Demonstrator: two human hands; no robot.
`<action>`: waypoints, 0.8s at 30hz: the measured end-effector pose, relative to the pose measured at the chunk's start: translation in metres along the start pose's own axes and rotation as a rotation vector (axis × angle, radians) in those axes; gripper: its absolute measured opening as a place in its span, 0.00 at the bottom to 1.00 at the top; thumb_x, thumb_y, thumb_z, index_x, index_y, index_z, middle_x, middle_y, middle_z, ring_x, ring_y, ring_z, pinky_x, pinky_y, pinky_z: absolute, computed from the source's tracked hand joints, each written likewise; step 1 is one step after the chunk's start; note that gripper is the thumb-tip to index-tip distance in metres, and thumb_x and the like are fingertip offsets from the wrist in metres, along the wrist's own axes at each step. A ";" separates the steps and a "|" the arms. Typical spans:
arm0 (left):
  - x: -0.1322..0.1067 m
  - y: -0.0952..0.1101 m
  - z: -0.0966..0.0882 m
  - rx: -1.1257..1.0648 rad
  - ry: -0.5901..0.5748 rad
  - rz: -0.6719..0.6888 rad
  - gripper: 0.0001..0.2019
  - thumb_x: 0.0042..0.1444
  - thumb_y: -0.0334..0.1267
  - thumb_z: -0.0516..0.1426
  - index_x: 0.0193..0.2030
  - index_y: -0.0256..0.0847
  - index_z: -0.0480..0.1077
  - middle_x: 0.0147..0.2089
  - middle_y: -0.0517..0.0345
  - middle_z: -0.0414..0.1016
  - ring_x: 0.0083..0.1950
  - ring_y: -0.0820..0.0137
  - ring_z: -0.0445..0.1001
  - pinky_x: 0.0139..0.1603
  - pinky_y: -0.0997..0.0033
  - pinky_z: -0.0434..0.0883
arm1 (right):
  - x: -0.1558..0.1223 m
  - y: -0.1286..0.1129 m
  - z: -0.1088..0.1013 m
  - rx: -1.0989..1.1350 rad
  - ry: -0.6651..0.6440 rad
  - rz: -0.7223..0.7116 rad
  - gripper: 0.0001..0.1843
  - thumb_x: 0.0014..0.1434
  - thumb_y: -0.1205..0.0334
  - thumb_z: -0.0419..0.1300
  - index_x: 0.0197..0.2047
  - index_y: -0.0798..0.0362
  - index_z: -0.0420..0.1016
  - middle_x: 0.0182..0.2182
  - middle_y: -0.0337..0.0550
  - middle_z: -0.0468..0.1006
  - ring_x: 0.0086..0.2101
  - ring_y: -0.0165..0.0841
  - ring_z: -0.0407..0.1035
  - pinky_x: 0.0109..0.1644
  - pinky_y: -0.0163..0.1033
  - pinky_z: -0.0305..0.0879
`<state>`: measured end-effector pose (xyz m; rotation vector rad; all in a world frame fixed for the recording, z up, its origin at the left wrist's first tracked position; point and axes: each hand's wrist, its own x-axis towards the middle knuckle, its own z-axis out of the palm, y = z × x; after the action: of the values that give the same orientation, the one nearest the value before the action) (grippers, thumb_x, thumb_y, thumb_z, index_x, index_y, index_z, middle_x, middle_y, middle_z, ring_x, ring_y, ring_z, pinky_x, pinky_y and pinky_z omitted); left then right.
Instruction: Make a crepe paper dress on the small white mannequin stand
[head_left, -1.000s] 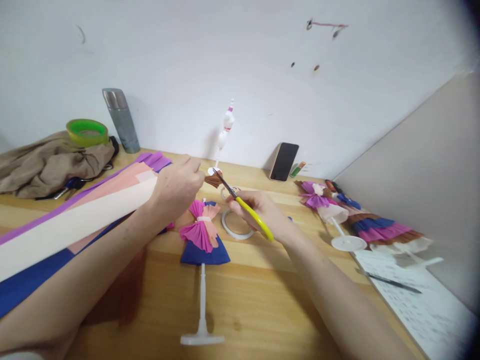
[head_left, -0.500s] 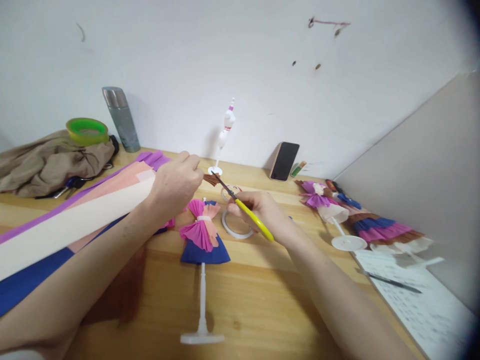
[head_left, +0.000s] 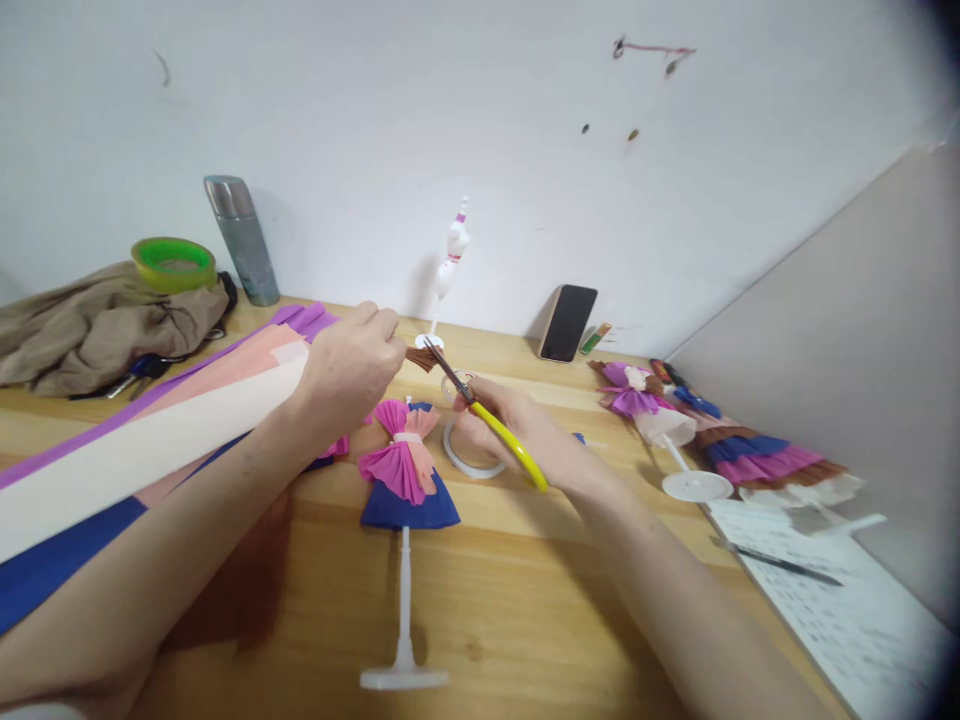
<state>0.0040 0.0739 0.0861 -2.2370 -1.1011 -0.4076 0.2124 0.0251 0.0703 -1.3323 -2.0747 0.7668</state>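
"Head view, then: where was the brown paper (head_left: pixel 423 358)?"

"Pinched in the left hand's (head_left: pixel 349 352) closed fingers, above the table (head_left: pixel 525 630). The right hand's (head_left: pixel 521 412) fingers curled around the scissors (head_left: pixel 513 444), blades at the paper's free end."

"How would it have handled?"

"Light, soft, easily torn, I judged; its pleats wanted a firm pinch. Nearer stood a paper dress (head_left: pixel 409 510); beyond, a white figure (head_left: pixel 456 240)."

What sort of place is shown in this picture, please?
Probably a craft corner at a wooden table: the right hand holds scissors, coloured strips, seemingly paper, lie at the left, and a small dress is on a white stand.
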 end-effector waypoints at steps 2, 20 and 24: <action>0.000 0.000 0.000 -0.008 0.004 -0.009 0.11 0.57 0.22 0.55 0.27 0.36 0.74 0.31 0.48 0.71 0.37 0.62 0.67 0.24 0.67 0.51 | -0.001 0.002 -0.001 0.025 0.031 0.002 0.21 0.60 0.40 0.52 0.34 0.51 0.65 0.26 0.38 0.65 0.28 0.32 0.59 0.32 0.38 0.57; -0.007 0.044 0.013 -0.500 0.336 -0.289 0.10 0.59 0.32 0.56 0.31 0.42 0.79 0.22 0.62 0.66 0.27 0.73 0.62 0.27 0.72 0.56 | 0.015 0.028 0.039 0.828 0.379 -0.137 0.27 0.47 0.49 0.71 0.43 0.48 0.62 0.38 0.40 0.73 0.33 0.30 0.69 0.40 0.40 0.68; -0.006 0.047 0.015 -0.455 0.418 -0.330 0.12 0.57 0.30 0.57 0.23 0.41 0.74 0.19 0.63 0.60 0.26 0.73 0.59 0.26 0.71 0.54 | 0.012 0.027 0.038 0.813 0.407 -0.140 0.22 0.54 0.45 0.66 0.43 0.48 0.64 0.34 0.38 0.73 0.30 0.30 0.69 0.37 0.39 0.67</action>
<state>0.0375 0.0576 0.0532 -2.1794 -1.2314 -1.3132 0.1976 0.0396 0.0269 -0.7838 -1.2903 1.0204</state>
